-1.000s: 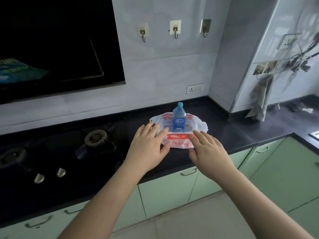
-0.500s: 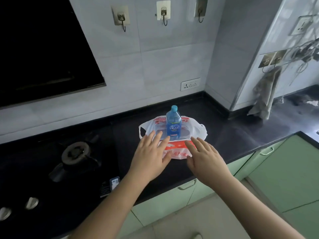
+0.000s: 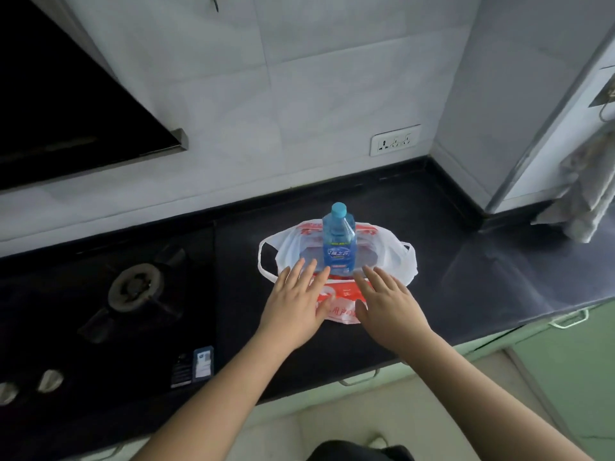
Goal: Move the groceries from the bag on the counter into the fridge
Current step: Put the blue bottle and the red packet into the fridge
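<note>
The plastic bag [image 3: 392, 257], white with red print, is lying spread on the black counter [image 3: 466, 284], its near edge under both hands. The left hand [image 3: 294, 306] and right hand [image 3: 387, 306] are reaching side by side with fingers straight and spread, gripping nothing, over the bag's red-printed front flap. Just beyond the fingertips a blue water bottle [image 3: 338, 242] is standing upright inside the bag's open mouth. To the left a gas burner [image 3: 135, 287] is sitting in the hob; on the far wall a socket [image 3: 395, 140] is showing.
</note>
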The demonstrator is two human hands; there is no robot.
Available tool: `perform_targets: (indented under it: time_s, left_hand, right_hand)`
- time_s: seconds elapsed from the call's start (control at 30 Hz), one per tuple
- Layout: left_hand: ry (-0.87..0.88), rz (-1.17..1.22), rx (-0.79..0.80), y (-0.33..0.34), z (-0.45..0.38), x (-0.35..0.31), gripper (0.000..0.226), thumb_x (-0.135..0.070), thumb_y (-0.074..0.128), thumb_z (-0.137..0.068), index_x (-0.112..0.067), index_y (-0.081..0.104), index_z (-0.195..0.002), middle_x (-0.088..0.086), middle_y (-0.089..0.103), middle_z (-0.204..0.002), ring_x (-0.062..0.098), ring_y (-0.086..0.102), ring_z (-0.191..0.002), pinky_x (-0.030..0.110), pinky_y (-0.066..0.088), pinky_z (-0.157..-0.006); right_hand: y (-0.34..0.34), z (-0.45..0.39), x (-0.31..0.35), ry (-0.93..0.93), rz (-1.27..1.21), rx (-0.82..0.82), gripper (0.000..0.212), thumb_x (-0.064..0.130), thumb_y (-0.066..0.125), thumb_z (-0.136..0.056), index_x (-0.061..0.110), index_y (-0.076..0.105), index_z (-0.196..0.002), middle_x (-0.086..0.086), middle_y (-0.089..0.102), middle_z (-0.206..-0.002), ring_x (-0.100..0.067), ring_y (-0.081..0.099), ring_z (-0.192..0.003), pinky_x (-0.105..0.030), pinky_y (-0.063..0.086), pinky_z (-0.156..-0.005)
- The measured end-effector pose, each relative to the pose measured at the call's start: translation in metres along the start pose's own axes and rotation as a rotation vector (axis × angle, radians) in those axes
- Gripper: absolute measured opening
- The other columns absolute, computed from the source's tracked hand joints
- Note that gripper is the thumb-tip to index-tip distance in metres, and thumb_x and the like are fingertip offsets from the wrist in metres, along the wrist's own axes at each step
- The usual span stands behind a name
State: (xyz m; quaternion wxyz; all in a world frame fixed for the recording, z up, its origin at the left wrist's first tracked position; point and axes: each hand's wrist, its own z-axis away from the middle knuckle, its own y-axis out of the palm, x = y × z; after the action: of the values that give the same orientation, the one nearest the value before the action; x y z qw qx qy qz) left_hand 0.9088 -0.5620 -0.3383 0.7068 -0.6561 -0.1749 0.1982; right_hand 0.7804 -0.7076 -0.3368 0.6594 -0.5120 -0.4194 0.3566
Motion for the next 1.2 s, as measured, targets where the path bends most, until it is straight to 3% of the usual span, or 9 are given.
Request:
perform_targets:
  time_s: [0.17, 0.5, 0.8, 0.93, 1.03, 1.2]
  left_hand:
    - [0.005, 0.012, 0.035, 0.027, -0.013, 0.016, 0.066, -0.058, 0.011, -0.098, -0.023, 0.012, -0.154, 0.006, 0.012, -0.163, 0.024, 0.003, -0.150, 0.041, 0.000, -0.119]
    - [0.126, 0.109, 0.124, 0.057, -0.050, 0.041, 0.067, -0.058, 0.014, -0.099, -0.019, 0.009, -0.154, 0.007, 0.011, -0.163, 0.024, 0.003, -0.150, 0.042, 0.002, -0.121]
    - [0.221, 0.143, 0.136, 0.083, -0.060, 0.059, 0.061, -0.054, 0.029, -0.099, -0.019, 0.029, -0.149, 0.003, 0.034, -0.155, 0.021, 0.025, -0.144, 0.042, 0.019, -0.119]
    - [0.201, 0.181, 0.145, 0.095, -0.050, 0.057, 0.065, -0.056, 0.022, -0.095, -0.020, 0.032, -0.147, -0.001, 0.043, -0.148, 0.017, 0.037, -0.136, 0.038, 0.027, -0.115]
    - [0.175, 0.213, 0.125, 0.101, -0.042, 0.055, 0.066, -0.055, 0.020, -0.094, -0.018, 0.040, -0.144, -0.001, 0.052, -0.140, 0.016, 0.045, -0.130, 0.036, 0.032, -0.111]
    - [0.170, 0.275, 0.070, 0.114, -0.028, 0.048, 0.052, -0.050, 0.030, -0.095, -0.023, 0.057, -0.130, -0.008, 0.061, -0.121, 0.012, 0.055, -0.115, 0.033, 0.042, -0.103]
  right_hand:
    - [0.022, -0.025, -0.004, 0.006, -0.028, 0.086, 0.058, 0.043, 0.028, -0.100, 0.022, 0.017, -0.153, -0.003, 0.015, -0.161, -0.021, 0.010, -0.149, -0.038, 0.008, -0.119]
    - [0.044, -0.061, 0.002, 0.147, -0.004, 0.147, 0.055, 0.039, 0.032, -0.100, 0.022, 0.022, -0.152, -0.002, 0.025, -0.158, -0.021, 0.019, -0.146, -0.036, 0.013, -0.117]
    - [0.069, -0.070, -0.008, 0.222, 0.005, 0.202, 0.044, 0.041, 0.031, -0.096, 0.023, 0.054, -0.129, 0.000, 0.055, -0.134, -0.021, 0.048, -0.126, -0.035, 0.029, -0.110]
    - [0.081, -0.052, -0.010, 0.172, -0.016, 0.232, 0.062, 0.047, 0.014, -0.092, 0.023, 0.050, -0.136, 0.000, 0.053, -0.140, -0.021, 0.044, -0.133, -0.037, 0.022, -0.117]
    - [0.090, -0.038, -0.012, 0.135, -0.051, 0.249, 0.049, 0.045, 0.029, -0.099, 0.026, 0.044, -0.142, 0.004, 0.046, -0.147, -0.017, 0.036, -0.140, -0.040, 0.013, -0.120]
    - [0.094, -0.023, -0.020, 0.093, -0.081, 0.270, 0.047, 0.046, 0.030, -0.100, 0.028, 0.044, -0.142, 0.007, 0.045, -0.148, -0.016, 0.035, -0.140, -0.035, 0.010, -0.118]
